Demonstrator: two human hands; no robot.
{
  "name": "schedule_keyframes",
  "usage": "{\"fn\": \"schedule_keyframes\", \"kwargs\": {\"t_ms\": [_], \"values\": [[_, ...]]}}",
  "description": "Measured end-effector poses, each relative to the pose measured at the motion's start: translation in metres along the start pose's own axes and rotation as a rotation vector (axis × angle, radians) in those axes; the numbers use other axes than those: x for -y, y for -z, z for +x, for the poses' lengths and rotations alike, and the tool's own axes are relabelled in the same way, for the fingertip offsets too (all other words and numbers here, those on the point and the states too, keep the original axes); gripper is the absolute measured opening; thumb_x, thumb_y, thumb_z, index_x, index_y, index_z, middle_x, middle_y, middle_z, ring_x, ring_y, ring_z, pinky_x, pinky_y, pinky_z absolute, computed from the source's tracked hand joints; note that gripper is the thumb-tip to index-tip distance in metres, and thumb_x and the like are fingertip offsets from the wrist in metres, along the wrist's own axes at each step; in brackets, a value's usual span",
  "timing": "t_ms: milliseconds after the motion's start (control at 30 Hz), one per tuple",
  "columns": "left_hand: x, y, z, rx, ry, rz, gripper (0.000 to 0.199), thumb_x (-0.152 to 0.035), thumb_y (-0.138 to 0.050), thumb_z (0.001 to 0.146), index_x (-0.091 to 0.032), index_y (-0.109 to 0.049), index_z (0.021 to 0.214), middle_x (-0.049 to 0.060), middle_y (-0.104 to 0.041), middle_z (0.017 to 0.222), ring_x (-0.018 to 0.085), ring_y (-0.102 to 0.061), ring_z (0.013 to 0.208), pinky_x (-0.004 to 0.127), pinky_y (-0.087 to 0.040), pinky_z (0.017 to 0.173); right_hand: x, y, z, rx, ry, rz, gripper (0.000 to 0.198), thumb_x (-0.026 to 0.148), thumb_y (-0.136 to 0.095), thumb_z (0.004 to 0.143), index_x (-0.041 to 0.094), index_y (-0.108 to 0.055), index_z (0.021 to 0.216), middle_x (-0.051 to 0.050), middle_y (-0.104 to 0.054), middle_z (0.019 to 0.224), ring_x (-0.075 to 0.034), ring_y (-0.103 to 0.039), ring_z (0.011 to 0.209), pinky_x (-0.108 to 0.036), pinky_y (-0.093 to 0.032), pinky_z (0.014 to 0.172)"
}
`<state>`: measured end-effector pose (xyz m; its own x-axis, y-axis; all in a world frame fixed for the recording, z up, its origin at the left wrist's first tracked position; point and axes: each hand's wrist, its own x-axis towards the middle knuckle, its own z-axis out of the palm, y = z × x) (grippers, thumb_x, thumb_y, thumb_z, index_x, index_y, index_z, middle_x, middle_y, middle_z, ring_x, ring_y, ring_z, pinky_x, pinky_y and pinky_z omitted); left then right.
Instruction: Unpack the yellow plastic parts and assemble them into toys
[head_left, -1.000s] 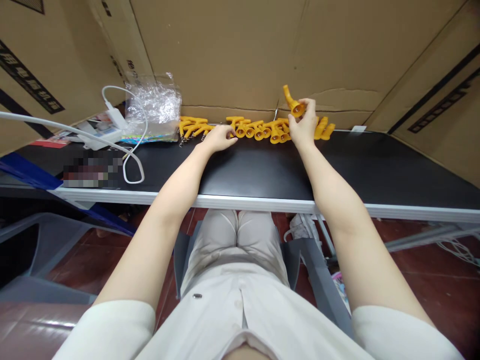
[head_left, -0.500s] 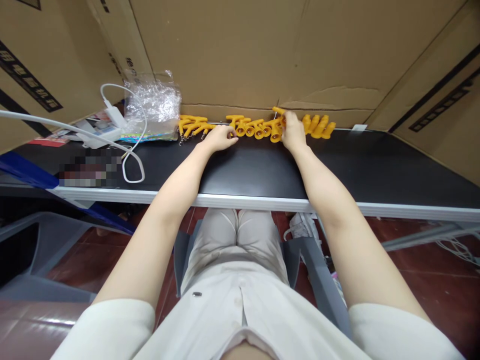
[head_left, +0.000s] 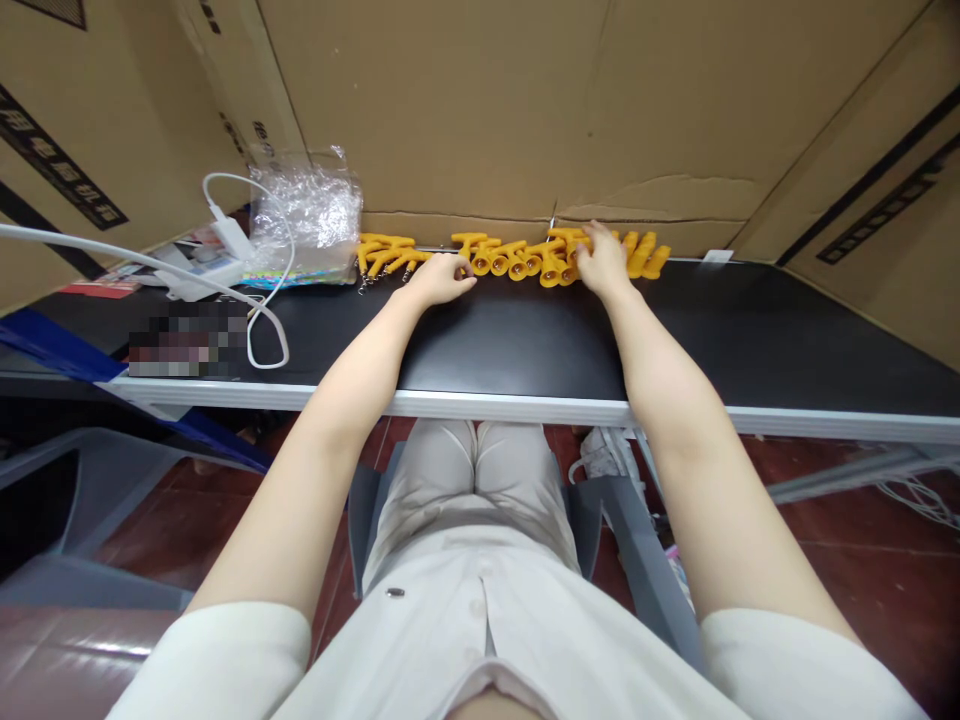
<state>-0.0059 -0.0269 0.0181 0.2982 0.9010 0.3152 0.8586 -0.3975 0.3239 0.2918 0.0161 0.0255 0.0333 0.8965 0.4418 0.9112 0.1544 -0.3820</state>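
A row of yellow corkscrews (head_left: 517,258) with T-shaped handles and bell-shaped sleeves lies along the back of the black table. My right hand (head_left: 604,264) is at the right end of this row, its fingers apart beside the last corkscrew handle (head_left: 568,234). Just right of that hand stand several loose yellow sleeves (head_left: 646,256), partly hidden by it. My left hand (head_left: 444,280) rests on the table with curled fingers, and nothing shows in them. Behind and left of it are yellow corkscrew handles (head_left: 386,250) with bare metal spirals.
A clear plastic bag (head_left: 306,215) leans at the back left, with a white cable (head_left: 259,300) and white plug (head_left: 234,236) before it. Cardboard walls (head_left: 480,110) enclose the table. The table's pale front edge (head_left: 510,405) runs under my forearms.
My right hand has moved a little right, away from the corkscrew it was at. That corkscrew's handle now lies at the row's right end. My left hand has stayed put.
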Motion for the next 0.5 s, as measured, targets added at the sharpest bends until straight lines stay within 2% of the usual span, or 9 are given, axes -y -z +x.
{"fn": "schedule_keyframes", "kwargs": {"t_ms": [133,300,367,500], "values": [[-0.001,0.001,-0.001,-0.002,0.005,-0.004,0.031,-0.03,-0.06,0.092,-0.013,-0.079,0.11,0.01,-0.08,0.105,0.024,-0.072,0.097,0.034,-0.053,0.091,-0.019,0.011,0.01,-0.091,-0.098,-0.001,0.059,0.012,-0.04,0.1,0.014,-0.055,0.157,-0.015,-0.047,0.167,-0.025,-0.041,0.16,-0.046,-0.031,0.133],[-0.002,0.001,-0.001,0.014,0.008,-0.003,0.033,-0.03,-0.059,0.093,-0.012,-0.079,0.112,0.012,-0.08,0.108,0.025,-0.072,0.099,0.035,-0.054,0.092,-0.048,0.018,0.021,-0.121,-0.214,0.028,0.058,0.009,-0.045,0.095,0.015,-0.062,0.15,-0.016,-0.059,0.157,-0.032,-0.053,0.15,-0.053,-0.038,0.127],[-0.002,0.002,-0.001,0.01,0.003,-0.006,0.033,-0.03,-0.059,0.093,-0.011,-0.079,0.111,0.012,-0.08,0.108,0.026,-0.072,0.1,0.036,-0.054,0.093,-0.055,0.018,0.025,-0.075,-0.201,-0.005,0.06,0.005,-0.047,0.093,0.015,-0.062,0.15,-0.017,-0.056,0.159,-0.033,-0.05,0.153,-0.055,-0.034,0.128],[-0.003,0.002,-0.001,0.008,-0.002,-0.012,0.032,-0.029,-0.059,0.093,-0.012,-0.079,0.11,0.012,-0.08,0.106,0.026,-0.072,0.099,0.036,-0.053,0.093,-0.071,0.012,0.036,0.061,-0.143,-0.104,0.074,-0.01,-0.048,0.087,0.012,-0.055,0.157,-0.02,-0.038,0.171,-0.033,-0.033,0.163,-0.063,-0.018,0.13]]}}
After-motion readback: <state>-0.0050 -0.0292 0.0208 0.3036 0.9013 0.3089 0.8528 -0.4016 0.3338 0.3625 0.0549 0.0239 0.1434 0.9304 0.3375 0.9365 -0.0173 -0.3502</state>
